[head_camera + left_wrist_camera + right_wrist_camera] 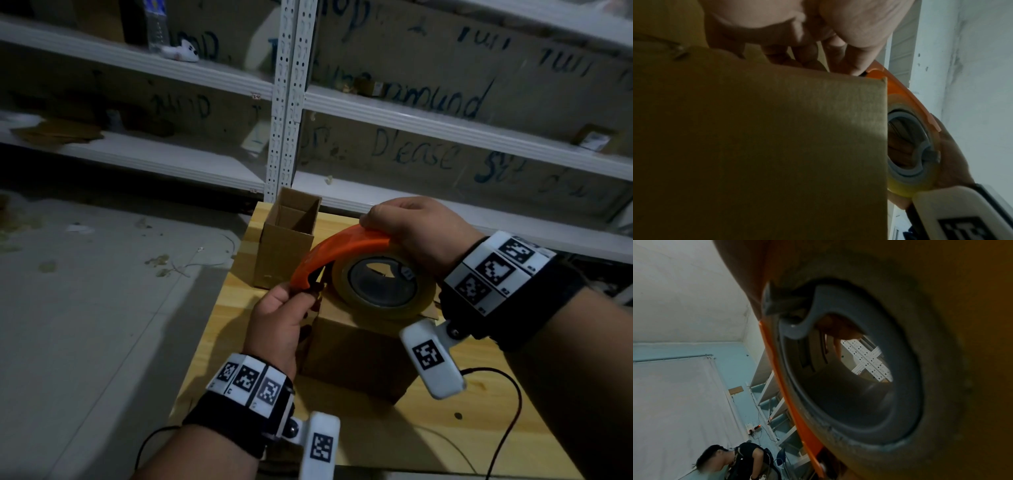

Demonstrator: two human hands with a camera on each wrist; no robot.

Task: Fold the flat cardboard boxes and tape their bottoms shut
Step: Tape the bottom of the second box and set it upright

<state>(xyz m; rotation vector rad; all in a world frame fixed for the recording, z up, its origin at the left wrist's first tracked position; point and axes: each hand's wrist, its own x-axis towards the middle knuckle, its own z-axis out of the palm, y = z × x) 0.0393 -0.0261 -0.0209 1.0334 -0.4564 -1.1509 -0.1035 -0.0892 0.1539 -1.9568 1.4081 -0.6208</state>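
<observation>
An orange tape dispenser (346,248) carrying a yellowish tape roll (380,284) sits on top of a cardboard box (356,353) on the wooden table (445,438). My right hand (416,229) grips the dispenser over its top. My left hand (279,320) pinches at the dispenser's front tip, by the box's top edge. In the left wrist view the box side (766,146) fills the frame, with the orange dispenser (898,91) and roll (908,155) behind it. The right wrist view looks at the roll's grey core (855,369).
A second, folded box (287,240) stands open-topped at the table's far edge. White metal shelving (284,102) runs along the wall behind. Bare floor (85,308) lies to the left. A black cable (507,404) crosses the table's right side. Another person (740,462) shows in the right wrist view.
</observation>
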